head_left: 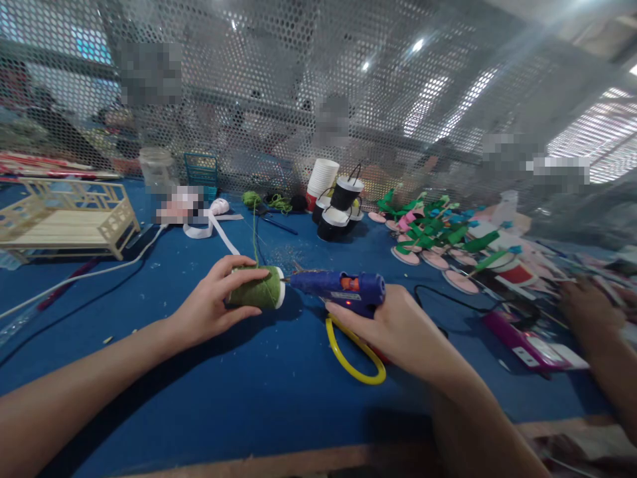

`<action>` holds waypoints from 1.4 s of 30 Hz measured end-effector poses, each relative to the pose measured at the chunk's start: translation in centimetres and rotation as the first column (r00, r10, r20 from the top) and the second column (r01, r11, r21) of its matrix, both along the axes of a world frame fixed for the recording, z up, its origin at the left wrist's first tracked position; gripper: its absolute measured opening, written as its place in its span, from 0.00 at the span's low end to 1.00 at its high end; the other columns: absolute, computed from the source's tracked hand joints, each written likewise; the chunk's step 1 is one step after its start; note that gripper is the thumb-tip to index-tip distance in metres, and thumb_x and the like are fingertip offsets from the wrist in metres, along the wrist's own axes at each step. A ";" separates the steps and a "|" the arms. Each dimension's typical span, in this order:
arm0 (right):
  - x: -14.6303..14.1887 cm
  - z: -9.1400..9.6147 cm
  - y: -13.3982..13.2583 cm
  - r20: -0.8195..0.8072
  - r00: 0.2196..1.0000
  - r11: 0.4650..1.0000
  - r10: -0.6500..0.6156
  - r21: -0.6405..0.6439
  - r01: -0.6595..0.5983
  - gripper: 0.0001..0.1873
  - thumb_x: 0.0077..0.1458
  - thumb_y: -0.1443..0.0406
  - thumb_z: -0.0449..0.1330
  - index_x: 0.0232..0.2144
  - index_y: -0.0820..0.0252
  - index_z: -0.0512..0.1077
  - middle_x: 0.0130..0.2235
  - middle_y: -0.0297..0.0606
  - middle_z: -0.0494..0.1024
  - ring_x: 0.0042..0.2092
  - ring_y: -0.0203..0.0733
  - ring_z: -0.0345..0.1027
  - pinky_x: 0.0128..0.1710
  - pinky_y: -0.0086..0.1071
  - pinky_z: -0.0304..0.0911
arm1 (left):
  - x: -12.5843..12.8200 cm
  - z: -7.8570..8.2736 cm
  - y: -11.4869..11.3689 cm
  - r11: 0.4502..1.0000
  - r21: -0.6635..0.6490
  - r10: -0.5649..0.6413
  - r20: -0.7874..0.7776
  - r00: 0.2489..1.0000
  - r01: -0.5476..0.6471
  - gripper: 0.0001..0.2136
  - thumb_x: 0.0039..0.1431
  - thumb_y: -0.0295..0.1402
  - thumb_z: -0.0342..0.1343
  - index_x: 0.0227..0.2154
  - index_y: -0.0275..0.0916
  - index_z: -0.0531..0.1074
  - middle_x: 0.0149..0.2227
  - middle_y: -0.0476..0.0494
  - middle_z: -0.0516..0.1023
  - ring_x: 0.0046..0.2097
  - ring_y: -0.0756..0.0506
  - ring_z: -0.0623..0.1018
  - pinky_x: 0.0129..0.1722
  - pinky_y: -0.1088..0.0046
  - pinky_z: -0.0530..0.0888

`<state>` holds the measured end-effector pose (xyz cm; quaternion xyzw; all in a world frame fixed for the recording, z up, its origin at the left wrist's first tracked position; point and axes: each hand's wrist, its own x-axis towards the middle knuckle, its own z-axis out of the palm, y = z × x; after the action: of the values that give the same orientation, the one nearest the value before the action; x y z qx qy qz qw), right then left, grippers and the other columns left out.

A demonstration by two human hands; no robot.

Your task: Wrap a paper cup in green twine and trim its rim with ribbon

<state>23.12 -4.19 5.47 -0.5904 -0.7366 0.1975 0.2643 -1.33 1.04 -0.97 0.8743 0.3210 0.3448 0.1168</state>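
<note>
While a miniature wooden bed point(74, 226) stands at left, the left grip point(213, 295) holds a green yarn-wrapped cup point(249, 292) sideways over the tabletop point(199, 411), just beside the nozzle point(288, 280) of a blue glue gun point(323, 285) clasped in the right grip point(393, 325).

Beyond the blue tabletop point(209, 405), with its brownish front edge point(298, 461), I saw a grey perforated metal screen point(279, 73) stretching across, dotted with small white glints of light point(417, 45) up high, while off to the right a striped, slatted patch point(597, 136) glowed pale.
</note>
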 end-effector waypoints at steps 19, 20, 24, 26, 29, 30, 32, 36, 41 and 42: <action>-0.2 -0.3 -0.1 0.046 0.997 0.994 0.066 0.083 -0.069 0.14 0.46 0.63 0.56 0.15 0.59 0.58 0.16 0.27 0.59 0.19 0.29 0.48 0.18 0.25 0.51 | 0.3 0.2 0.0 0.978 -0.173 0.123 0.053 0.991 -0.113 0.21 0.50 0.41 0.57 0.47 0.42 0.65 0.44 0.43 0.66 0.46 0.44 0.70 0.48 0.61 0.68; -0.3 -0.3 -0.1 0.049 0.996 0.994 0.069 0.086 -0.073 0.13 0.47 0.63 0.56 0.15 0.59 0.58 0.16 0.27 0.59 0.19 0.29 0.49 0.17 0.25 0.51 | 0.3 0.2 0.0 0.976 -0.187 0.127 0.057 0.990 -0.115 0.21 0.50 0.41 0.57 0.47 0.42 0.65 0.43 0.43 0.67 0.46 0.44 0.70 0.48 0.61 0.68; -0.3 -0.2 -0.2 0.062 0.995 0.993 0.076 0.091 -0.082 0.14 0.47 0.63 0.56 0.15 0.59 0.58 0.16 0.27 0.60 0.19 0.29 0.49 0.18 0.25 0.51 | 0.3 0.2 0.1 0.968 -0.224 0.136 0.082 0.987 -0.114 0.21 0.50 0.42 0.57 0.46 0.42 0.65 0.42 0.43 0.69 0.45 0.44 0.70 0.47 0.60 0.68; -0.4 -0.2 -0.3 0.065 0.995 0.993 0.078 0.088 -0.084 0.14 0.47 0.64 0.56 0.15 0.59 0.58 0.16 0.27 0.60 0.19 0.30 0.50 0.18 0.25 0.51 | 0.3 0.2 0.1 0.963 -0.242 0.142 0.089 0.986 -0.117 0.21 0.49 0.43 0.57 0.46 0.41 0.66 0.42 0.43 0.69 0.45 0.44 0.71 0.46 0.60 0.68; -0.4 -0.1 -0.3 0.065 0.994 0.992 0.087 0.082 -0.092 0.13 0.47 0.64 0.56 0.15 0.59 0.58 0.16 0.27 0.61 0.19 0.30 0.49 0.17 0.25 0.51 | 0.4 0.2 0.1 0.956 -0.264 0.155 0.093 0.984 -0.126 0.21 0.49 0.43 0.57 0.46 0.41 0.66 0.42 0.43 0.70 0.44 0.43 0.71 0.45 0.61 0.69; -0.4 -0.1 -0.3 0.064 0.994 0.992 0.090 0.082 -0.095 0.14 0.47 0.64 0.56 0.15 0.59 0.58 0.16 0.27 0.61 0.19 0.29 0.49 0.17 0.25 0.50 | 0.4 0.2 0.1 0.955 -0.268 0.158 0.094 0.983 -0.128 0.21 0.49 0.43 0.57 0.45 0.41 0.67 0.42 0.43 0.70 0.44 0.43 0.71 0.45 0.61 0.69; -0.3 -0.1 -0.3 0.064 0.993 0.992 0.100 0.073 -0.105 0.14 0.47 0.64 0.55 0.15 0.59 0.58 0.16 0.27 0.61 0.19 0.29 0.48 0.17 0.24 0.50 | 0.4 0.3 0.1 0.953 -0.273 0.163 0.095 0.982 -0.132 0.22 0.49 0.44 0.57 0.45 0.40 0.67 0.42 0.43 0.70 0.44 0.43 0.72 0.45 0.62 0.69; -0.3 -0.1 -0.4 0.059 0.993 0.993 0.107 0.043 -0.110 0.14 0.48 0.64 0.55 0.15 0.59 0.58 0.16 0.27 0.60 0.18 0.30 0.49 0.17 0.25 0.50 | 0.5 0.4 0.1 0.944 -0.295 0.186 0.099 0.978 -0.149 0.22 0.48 0.45 0.56 0.45 0.39 0.67 0.41 0.43 0.71 0.43 0.43 0.72 0.43 0.63 0.70; -0.2 0.0 -0.4 0.059 0.996 0.996 0.071 0.053 -0.074 0.14 0.47 0.63 0.56 0.15 0.59 0.58 0.16 0.27 0.59 0.18 0.30 0.49 0.18 0.25 0.51 | 0.4 0.3 0.1 0.950 -0.279 0.178 0.111 0.978 -0.141 0.22 0.49 0.44 0.57 0.45 0.39 0.67 0.41 0.43 0.71 0.43 0.44 0.72 0.44 0.63 0.70; -0.2 0.0 -0.3 0.058 0.997 0.997 0.058 0.051 -0.061 0.14 0.47 0.63 0.56 0.15 0.59 0.58 0.16 0.27 0.59 0.19 0.30 0.49 0.18 0.25 0.51 | 0.4 0.3 0.1 0.956 -0.262 0.165 0.106 0.981 -0.132 0.21 0.49 0.43 0.57 0.45 0.39 0.67 0.41 0.43 0.70 0.43 0.44 0.72 0.44 0.63 0.70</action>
<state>22.90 -4.52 5.46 -0.5664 -0.7660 0.1692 0.2528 -0.92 1.13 -0.68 0.8019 0.4192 0.3635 0.2215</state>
